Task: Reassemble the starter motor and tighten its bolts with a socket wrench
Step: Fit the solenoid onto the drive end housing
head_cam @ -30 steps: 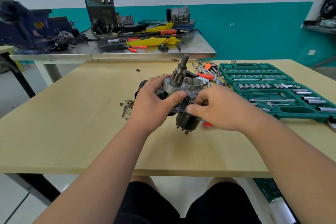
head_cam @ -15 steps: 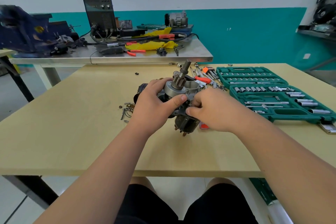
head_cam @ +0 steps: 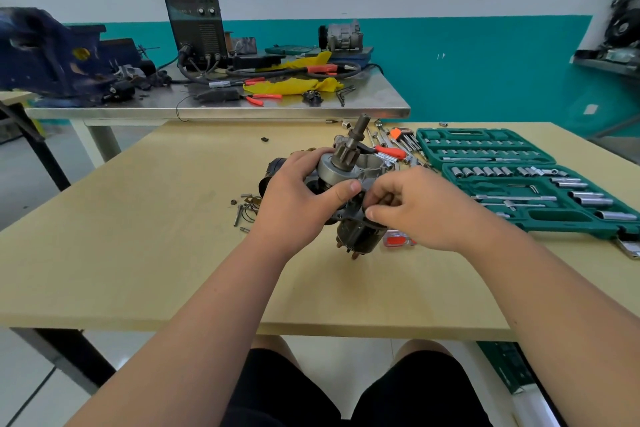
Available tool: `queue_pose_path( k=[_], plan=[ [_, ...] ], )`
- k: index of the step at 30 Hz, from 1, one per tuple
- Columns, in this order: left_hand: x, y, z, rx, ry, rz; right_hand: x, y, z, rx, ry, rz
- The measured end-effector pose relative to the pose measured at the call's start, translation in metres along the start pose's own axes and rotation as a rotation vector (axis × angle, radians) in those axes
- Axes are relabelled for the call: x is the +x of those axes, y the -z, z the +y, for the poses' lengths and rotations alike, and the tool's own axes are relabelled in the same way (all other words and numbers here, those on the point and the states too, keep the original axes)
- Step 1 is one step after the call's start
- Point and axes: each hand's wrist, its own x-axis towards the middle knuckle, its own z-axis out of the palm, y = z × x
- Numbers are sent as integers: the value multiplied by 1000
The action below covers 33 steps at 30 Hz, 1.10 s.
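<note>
Head view: the starter motor point(head_cam: 332, 172) is at the centre of the frame, held a little above the wooden table point(head_cam: 138, 236), with its toothed shaft point(head_cam: 353, 142) pointing up and away and its dark round body lowest. The left hand point(head_cam: 298, 198) grips the motor from the left side, the fingers curled over the top and the thumb pressed on the silver housing. The right hand point(head_cam: 422, 208) comes from the right; its fingers are curled, and the thumb and forefinger pinch the black flange in the middle of the motor. Whether a small part is between these fingertips cannot be told. Loose bolts and rings point(head_cam: 246, 208) lie on the table just left of the left hand. An open green socket set point(head_cam: 519, 191) lies at the right of the frame, well apart from the hands. A red-handled tool point(head_cam: 389, 151) lies just behind the motor. In the upper left stands a steel bench point(head_cam: 242, 111) with a dark machine point(head_cam: 197, 28) on it.
</note>
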Motion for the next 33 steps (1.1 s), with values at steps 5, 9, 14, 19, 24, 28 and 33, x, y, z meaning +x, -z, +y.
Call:
queue_pose_path(
  k=[5,9,14,19,24,28,33],
  plan=[
    [0,0,0,-10,20,5,-4,-11,7,145,-22,76],
    [-1,2,0,-18,15,2,-6,-15,7,124,-29,133],
    [-1,2,0,-16,13,8,-8,-14,6,82,-11,89],
    [-1,2,0,-27,14,-1,-8,-14,5,9,27,107],
    [-1,2,0,13,-5,-4,-6,-3,5,-21,20,-14],
    [0,1,2,21,-3,-10,-2,3,2,-95,29,-62],
    [-1,1,3,12,1,-8,-1,4,-1,-167,42,-60]
  ],
)
